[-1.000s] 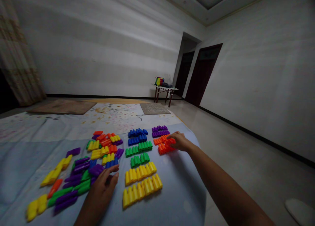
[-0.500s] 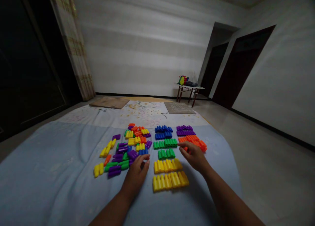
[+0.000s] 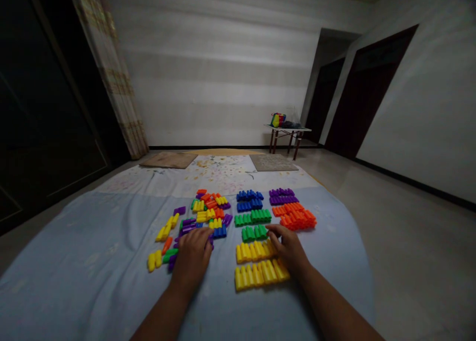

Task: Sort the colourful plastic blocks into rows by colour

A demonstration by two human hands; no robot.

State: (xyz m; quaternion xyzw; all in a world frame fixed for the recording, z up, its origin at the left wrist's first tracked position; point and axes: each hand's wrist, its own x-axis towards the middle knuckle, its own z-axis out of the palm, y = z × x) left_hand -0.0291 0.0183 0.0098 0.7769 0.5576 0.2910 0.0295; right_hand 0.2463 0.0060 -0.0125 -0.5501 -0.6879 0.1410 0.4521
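My left hand (image 3: 193, 252) lies over the front of a mixed pile of ribbed plastic blocks, its fingers bent downward. Their tips are out of sight among purple blocks (image 3: 188, 224) and green blocks (image 3: 170, 255), so any grip is hidden. My right hand (image 3: 288, 247) is above the right end of the yellow block rows (image 3: 256, 252). Its index finger and thumb are a little apart, at the right end of the short green block row (image 3: 254, 233); nothing shows held between them. A longer green row (image 3: 253, 217) lies just behind.
Blue block rows (image 3: 249, 200), purple rows (image 3: 283, 196) and orange blocks (image 3: 297, 217) lie farther back. Loose yellow blocks (image 3: 167, 227) are at the pile's left. Two flat boards (image 3: 169, 160) rest at the table's far edge. A small side table (image 3: 286, 128) stands by the wall.
My left hand has moved left, over the pile's purple and green blocks. My right hand has come nearer me, from the longer green row and orange blocks to the short green row.
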